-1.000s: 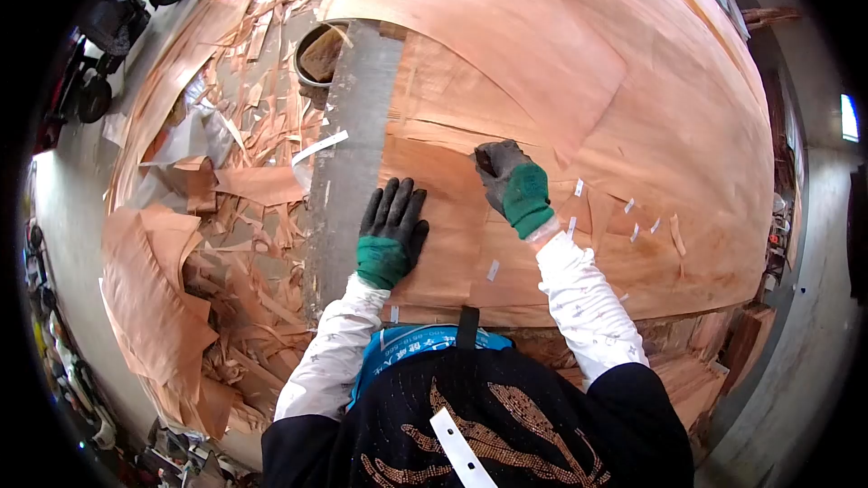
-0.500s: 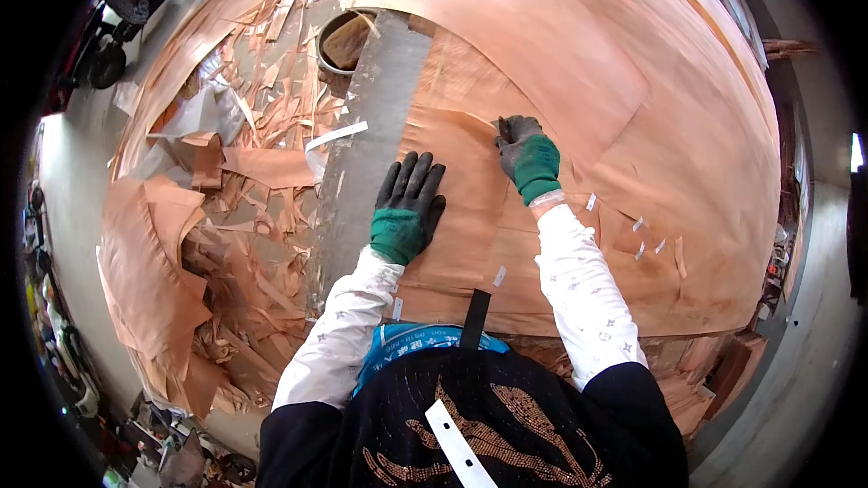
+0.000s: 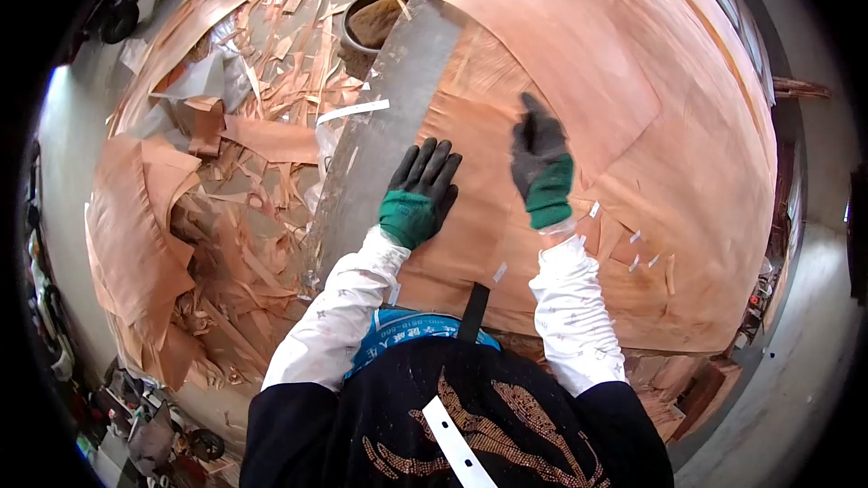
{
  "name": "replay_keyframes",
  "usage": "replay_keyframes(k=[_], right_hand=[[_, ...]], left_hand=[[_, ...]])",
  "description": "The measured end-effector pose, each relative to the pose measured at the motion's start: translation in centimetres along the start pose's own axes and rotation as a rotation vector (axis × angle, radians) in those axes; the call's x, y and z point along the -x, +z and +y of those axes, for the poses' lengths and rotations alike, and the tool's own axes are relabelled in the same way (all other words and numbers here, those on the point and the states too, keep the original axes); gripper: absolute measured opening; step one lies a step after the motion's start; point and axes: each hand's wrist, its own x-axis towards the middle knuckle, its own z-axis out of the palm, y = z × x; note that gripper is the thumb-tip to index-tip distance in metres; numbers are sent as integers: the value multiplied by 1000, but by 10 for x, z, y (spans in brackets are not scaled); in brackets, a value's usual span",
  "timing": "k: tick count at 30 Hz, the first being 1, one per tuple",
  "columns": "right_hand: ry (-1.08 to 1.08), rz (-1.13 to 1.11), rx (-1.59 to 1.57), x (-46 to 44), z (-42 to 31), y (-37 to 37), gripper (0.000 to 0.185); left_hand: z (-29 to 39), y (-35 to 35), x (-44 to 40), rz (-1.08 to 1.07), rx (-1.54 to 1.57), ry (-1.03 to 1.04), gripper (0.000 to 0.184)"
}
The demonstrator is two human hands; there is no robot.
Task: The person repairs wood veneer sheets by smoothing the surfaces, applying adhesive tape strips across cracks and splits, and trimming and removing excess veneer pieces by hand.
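My left hand, in a black and green work glove, lies flat on a thin orange-brown wood veneer sheet, fingers together and stretched forward. Its fingertips are close to where the sheet meets a grey strip of board. To the right, my right hand, gloved the same way, is over the sheet, slightly blurred, with at least one finger stretched forward. Nothing shows in it. Whether it touches the veneer I cannot tell. Small white tape pieces stick to the veneer in several places.
A large stack of veneer curves across the right and back. A round container with brown contents stands beyond the grey strip. Torn veneer scraps cover the floor at left, with a plastic sheet among them.
My right hand was closed with its fingertips at the veneer; now its fingers reach forward and it is blurred. My left hand stays flat on the sheet. The whole view has shifted slightly.
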Motion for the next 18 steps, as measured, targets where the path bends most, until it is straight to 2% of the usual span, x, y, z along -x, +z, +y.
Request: replay_keyframes(k=[4, 7, 8, 9, 10, 11, 13, 16, 17, 18], right_hand=[[426, -508, 58, 14, 1, 34, 55], [247, -454, 4, 25, 38, 52, 58], [300, -504, -3, 22, 35, 49, 61], [331, -499, -91, 24, 39, 53, 61], [359, -493, -179, 25, 46, 59, 62], [388, -488, -267, 28, 50, 62, 62], [353, -485, -215, 28, 50, 60, 63], [300, -483, -190, 30, 64, 65, 64], [318, -507, -158, 29, 63, 64, 65], [336, -531, -127, 26, 59, 62, 66]], left_hand=[[-3, 0, 0, -4, -2, 14, 46], [-33, -8, -5, 54, 322, 97, 38], [-43, -16, -4, 79, 819, -235, 35], [-61, -22, -12, 176, 1276, -484, 42], [-69, -45, -18, 264, 649, -256, 46], [-86, -47, -21, 295, 871, -317, 47], [-83, -82, -31, 116, 670, -291, 38], [-71, -81, -32, 16, 121, 169, 31], [-65, -77, -25, -94, 27, 215, 37], [-53, -73, -13, -107, -27, 221, 43]])
